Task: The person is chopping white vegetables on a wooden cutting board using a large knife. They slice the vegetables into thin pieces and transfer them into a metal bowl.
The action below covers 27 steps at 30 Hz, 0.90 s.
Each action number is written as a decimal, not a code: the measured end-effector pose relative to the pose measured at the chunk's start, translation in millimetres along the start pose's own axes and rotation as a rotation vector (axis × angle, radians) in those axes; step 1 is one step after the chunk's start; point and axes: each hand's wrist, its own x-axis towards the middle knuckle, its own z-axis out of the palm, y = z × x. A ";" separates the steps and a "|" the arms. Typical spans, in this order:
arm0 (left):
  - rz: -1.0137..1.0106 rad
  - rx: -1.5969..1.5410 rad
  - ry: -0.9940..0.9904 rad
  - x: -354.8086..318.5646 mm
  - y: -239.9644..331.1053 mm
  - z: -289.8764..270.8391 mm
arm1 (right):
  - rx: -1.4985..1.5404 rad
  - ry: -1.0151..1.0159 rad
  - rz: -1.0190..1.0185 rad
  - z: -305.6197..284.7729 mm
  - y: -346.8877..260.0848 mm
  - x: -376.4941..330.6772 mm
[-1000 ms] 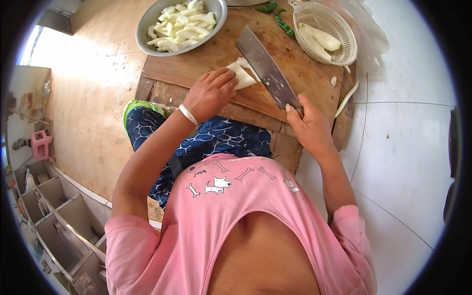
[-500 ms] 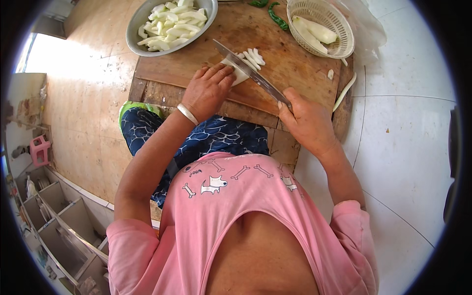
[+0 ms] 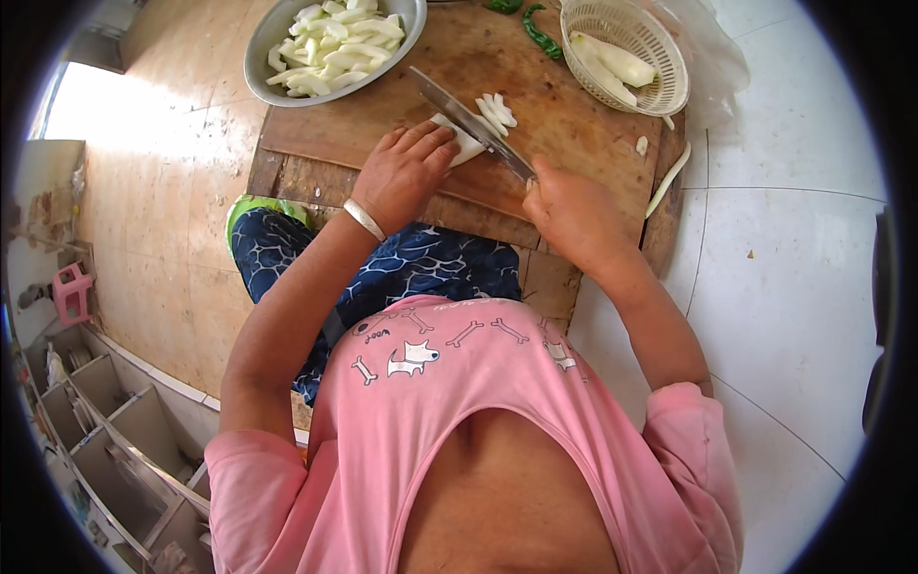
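A pale peeled vegetable piece (image 3: 468, 150) lies on the wooden cutting board (image 3: 593, 129). Bent over its left side, the fingers of my left hand (image 3: 404, 172) hold it down. My right hand (image 3: 579, 215) is closed round the handle of a kitchen knife (image 3: 470, 121). The blade crosses the vegetable just right of my left fingertips, its tip pointing to the far left. Cut pale strips (image 3: 495, 111) sit beyond the blade, on its right. At the far left of the board, a metal bowl (image 3: 414, 27) is heaped with similar pale pieces.
A cream plastic basket (image 3: 680, 81) with pale peeled vegetables stands at the far right, beside a clear plastic bag (image 3: 724, 62). Green peppers (image 3: 541, 36) lie near it. A long pale strip (image 3: 669, 179) rests at the board's right edge. A pink stool (image 3: 72, 292) stands left.
My right hand and the knife have moved a little away from me and to the left, the blade sliding across the vegetable. My left hand has hardly moved.
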 end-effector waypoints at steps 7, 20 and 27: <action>-0.008 -0.010 0.007 -1.2 -1.7 2.8 | -0.080 -0.035 0.026 -26.5 -15.0 -13.0; 0.010 0.003 0.035 -0.8 -1.1 6.1 | -0.042 -0.007 0.020 -1.7 -10.0 0.5; 0.038 -0.038 0.077 6.9 2.4 13.5 | -0.064 0.010 -0.057 -32.1 -17.5 -10.5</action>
